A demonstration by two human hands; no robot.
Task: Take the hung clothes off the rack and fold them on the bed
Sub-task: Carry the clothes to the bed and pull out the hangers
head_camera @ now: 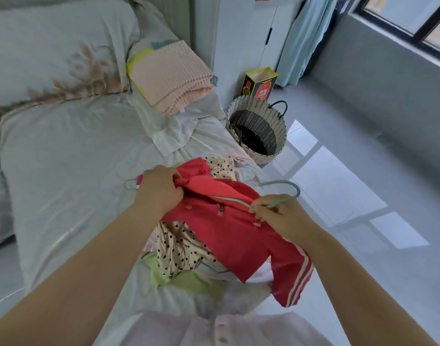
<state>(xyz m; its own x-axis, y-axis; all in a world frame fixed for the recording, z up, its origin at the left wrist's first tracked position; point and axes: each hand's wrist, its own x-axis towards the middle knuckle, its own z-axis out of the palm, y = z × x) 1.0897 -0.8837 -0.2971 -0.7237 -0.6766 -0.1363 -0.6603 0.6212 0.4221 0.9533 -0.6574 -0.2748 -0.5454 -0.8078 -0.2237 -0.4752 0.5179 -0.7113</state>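
Nearest, on the near right corner of the pale green-sheeted bed: loose pile of garments, with cream black-dotted cloth and light green cloth uppermost. Lifted just above that pile: small red zip-front jacket with white-striped sleeves, one sleeve hanging past the bed's right edge. Left hand clenched on bunched red fabric at collar and shoulder. Right hand pinching the thin mint-green hanger near its neck, hook outward, one arm apparently inside the collar. Judged light, limp and non-fragile; liable to snag on the hanger at the shoulder, so best held at collar or shoulder seam while sliding the hanger out sideways. Farther along the right edge: folded pink ribbed blanket. On the floor beyond: woven two-tone basket.
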